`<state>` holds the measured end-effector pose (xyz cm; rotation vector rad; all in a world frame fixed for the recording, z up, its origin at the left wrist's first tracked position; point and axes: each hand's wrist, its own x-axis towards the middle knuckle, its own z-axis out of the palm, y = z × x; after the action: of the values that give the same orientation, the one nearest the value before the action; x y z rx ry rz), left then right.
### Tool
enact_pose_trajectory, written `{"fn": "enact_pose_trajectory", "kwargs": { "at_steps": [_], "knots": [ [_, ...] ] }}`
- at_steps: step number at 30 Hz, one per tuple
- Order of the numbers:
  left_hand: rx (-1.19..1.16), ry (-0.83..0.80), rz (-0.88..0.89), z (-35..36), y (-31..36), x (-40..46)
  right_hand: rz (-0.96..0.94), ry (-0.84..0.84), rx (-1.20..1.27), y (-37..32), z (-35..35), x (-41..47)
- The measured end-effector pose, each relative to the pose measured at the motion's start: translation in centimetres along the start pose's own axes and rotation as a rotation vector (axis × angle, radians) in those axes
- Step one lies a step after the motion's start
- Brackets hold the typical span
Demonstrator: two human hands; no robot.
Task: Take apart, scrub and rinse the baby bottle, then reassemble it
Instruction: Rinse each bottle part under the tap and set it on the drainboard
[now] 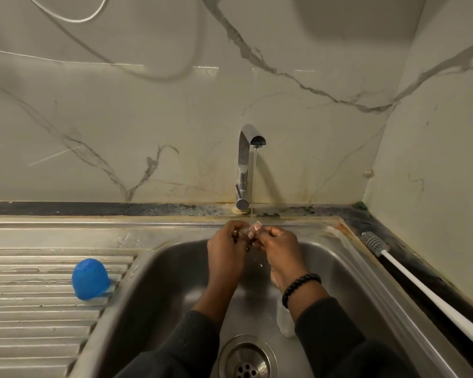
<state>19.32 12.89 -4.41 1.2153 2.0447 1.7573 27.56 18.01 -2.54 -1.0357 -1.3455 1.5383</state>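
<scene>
Both of my hands meet under the thin stream from the tap (248,162), above the back of the sink basin (159,285). My left hand (225,249) and my right hand (277,248) pinch a small clear teat (253,228) between their fingertips, with water falling on it. The clear bottle body (284,319) lies in the basin under my right forearm, partly hidden. A blue cap (90,279) stands dome-up on the ribbed drainboard at the left. A white-handled bottle brush (410,278) lies along the dark counter strip at the right.
The drain (247,360) sits at the basin's near end. A marble-patterned wall closes off the back and the right side. The ribbed drainboard (33,317) stretches left of the basin.
</scene>
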Motion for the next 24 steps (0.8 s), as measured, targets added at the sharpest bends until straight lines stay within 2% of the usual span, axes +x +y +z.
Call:
{"fn": "enact_pose_trajectory", "kwargs": {
  "at_steps": [3,5,8,11,14,18,20,24],
  "knots": [
    [-0.034,0.051,-0.008,-0.4,-0.3,0.3,0.058,-0.101,0.053,0.3,-0.1,0.0],
    [0.074,0.06,0.043,-0.5,-0.4,0.5,0.099,-0.131,0.087,0.4,-0.4,0.0],
    [0.227,0.046,0.148,-0.3,-0.6,0.5,0.096,-0.116,0.077,0.4,-0.5,-0.2],
    [0.287,0.008,0.116,0.0,-1.1,0.3,0.018,-0.043,0.063,0.1,-0.1,-0.4],
    [0.178,-0.08,0.026,0.1,-0.7,0.1,-0.038,-0.014,0.073,0.0,0.0,-0.2],
    [-0.072,-0.211,-0.148,-0.3,-0.5,-0.4,-0.021,-0.037,0.061,0.2,-0.1,0.1],
    [-0.1,-0.198,-0.208,-0.3,-0.5,-0.5,-0.005,-0.05,0.064,0.2,0.0,0.1],
    [-0.2,-0.09,-0.118,-0.5,-0.2,-0.3,0.044,-0.014,0.088,0.0,0.4,-0.1]
  ]
}}
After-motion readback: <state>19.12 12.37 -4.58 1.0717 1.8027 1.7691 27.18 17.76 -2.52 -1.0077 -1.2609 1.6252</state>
